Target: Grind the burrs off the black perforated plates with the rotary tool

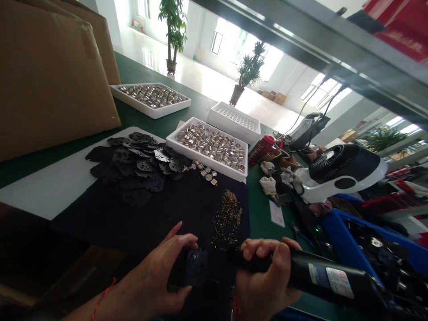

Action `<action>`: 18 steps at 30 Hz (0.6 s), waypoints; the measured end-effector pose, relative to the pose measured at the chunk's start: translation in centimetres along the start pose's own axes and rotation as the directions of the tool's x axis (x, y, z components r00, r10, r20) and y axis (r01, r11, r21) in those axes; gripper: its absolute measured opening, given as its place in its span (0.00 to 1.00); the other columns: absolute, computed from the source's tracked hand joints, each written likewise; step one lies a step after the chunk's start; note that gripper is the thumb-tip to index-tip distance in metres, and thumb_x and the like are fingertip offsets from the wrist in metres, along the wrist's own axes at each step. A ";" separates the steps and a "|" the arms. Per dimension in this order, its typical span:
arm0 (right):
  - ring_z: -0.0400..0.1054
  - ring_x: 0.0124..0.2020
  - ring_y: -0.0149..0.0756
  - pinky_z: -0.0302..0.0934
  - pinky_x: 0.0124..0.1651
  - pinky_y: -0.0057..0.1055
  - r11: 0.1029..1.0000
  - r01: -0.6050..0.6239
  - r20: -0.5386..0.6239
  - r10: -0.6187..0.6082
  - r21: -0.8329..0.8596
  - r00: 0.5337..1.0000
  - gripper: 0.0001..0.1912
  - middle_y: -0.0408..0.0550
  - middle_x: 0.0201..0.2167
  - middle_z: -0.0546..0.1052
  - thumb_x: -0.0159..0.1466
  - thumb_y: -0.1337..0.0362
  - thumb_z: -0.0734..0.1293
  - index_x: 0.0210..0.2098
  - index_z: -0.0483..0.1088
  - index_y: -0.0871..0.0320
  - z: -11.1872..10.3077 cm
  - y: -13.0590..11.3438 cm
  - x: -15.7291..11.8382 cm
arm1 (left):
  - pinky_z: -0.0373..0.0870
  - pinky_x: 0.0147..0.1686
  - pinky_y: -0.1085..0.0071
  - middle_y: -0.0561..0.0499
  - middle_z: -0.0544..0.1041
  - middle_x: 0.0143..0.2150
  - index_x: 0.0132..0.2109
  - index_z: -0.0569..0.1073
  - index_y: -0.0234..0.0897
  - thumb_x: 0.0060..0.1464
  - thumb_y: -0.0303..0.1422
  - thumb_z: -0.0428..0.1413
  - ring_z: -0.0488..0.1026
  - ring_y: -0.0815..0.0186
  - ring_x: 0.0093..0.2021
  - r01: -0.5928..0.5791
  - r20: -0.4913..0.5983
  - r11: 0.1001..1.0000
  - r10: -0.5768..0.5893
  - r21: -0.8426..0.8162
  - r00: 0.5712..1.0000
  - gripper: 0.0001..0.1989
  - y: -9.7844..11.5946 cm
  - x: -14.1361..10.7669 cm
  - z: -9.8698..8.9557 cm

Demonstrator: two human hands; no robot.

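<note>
At the bottom centre, my left hand (167, 267) curves around a small dark plate (196, 266), with thumb and fingers at its left side. My right hand (267, 272) is wrapped round a black cylindrical power tool (324, 278) with a label, its tip pointing left. Just above lies a scatter of tiny brass-coloured screws (230, 214) on a dark mat (180, 205). A heap of black perforated plates (137, 165) sits at the left of the mat. Small metal cylinders (207, 174) lie loose near the mat's top.
White trays (170, 139) (115, 89) hold metal cylinders. Behind them stands a white perforated tray (234, 117). Large cardboard boxes (53, 76) fill the left. At the right are a red bottle (262, 148), a black and white fan (344, 171) and a blue bin (337, 232) of parts.
</note>
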State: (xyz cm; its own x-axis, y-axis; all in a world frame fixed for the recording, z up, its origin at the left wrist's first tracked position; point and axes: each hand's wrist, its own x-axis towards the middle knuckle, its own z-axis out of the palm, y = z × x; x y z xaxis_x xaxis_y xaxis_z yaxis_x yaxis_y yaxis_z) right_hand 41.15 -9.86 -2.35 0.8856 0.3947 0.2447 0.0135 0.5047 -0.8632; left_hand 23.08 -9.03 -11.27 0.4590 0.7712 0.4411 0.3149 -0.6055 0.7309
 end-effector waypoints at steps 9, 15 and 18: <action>0.61 0.18 0.29 0.67 0.26 0.30 1.000 -0.016 -0.051 0.016 0.000 0.999 0.11 0.32 0.20 0.67 0.65 0.60 0.73 0.44 0.70 0.54 0.7 -0.6 0.0 | 0.65 0.75 0.44 0.52 0.83 0.53 0.69 0.60 0.47 0.43 0.23 0.59 0.82 0.50 0.61 -0.009 -0.005 1.000 0.009 0.006 1.000 0.45 0.3 0.4 -0.1; 0.59 0.16 0.29 0.66 0.23 0.29 0.997 0.021 0.025 -0.023 0.076 0.999 0.07 0.32 0.19 0.67 0.67 0.63 0.69 0.44 0.70 0.53 0.8 -1.7 -0.6 | 0.62 0.77 0.44 0.53 0.81 0.53 0.70 0.59 0.47 0.44 0.24 0.58 0.83 0.53 0.58 -0.024 -0.008 0.999 0.024 -0.031 1.000 0.45 0.4 0.5 -0.1; 0.56 0.14 0.28 0.65 0.21 0.26 0.989 -0.037 0.072 0.027 0.143 0.997 0.06 0.31 0.18 0.66 0.68 0.61 0.68 0.43 0.70 0.52 1.0 -2.1 -1.2 | 0.60 0.77 0.43 0.53 0.80 0.54 0.70 0.58 0.47 0.43 0.24 0.58 0.82 0.55 0.58 -0.023 0.012 0.999 0.023 -0.049 1.000 0.46 0.5 0.5 -0.2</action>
State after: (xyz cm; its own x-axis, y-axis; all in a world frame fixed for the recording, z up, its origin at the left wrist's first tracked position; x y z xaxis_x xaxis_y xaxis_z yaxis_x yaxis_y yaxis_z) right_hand 39.57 -10.66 -0.43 0.8498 0.4628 0.2523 -0.0864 0.5944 -0.7996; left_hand 23.30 -8.90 -10.59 0.4759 0.7544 0.4521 0.2631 -0.6126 0.7453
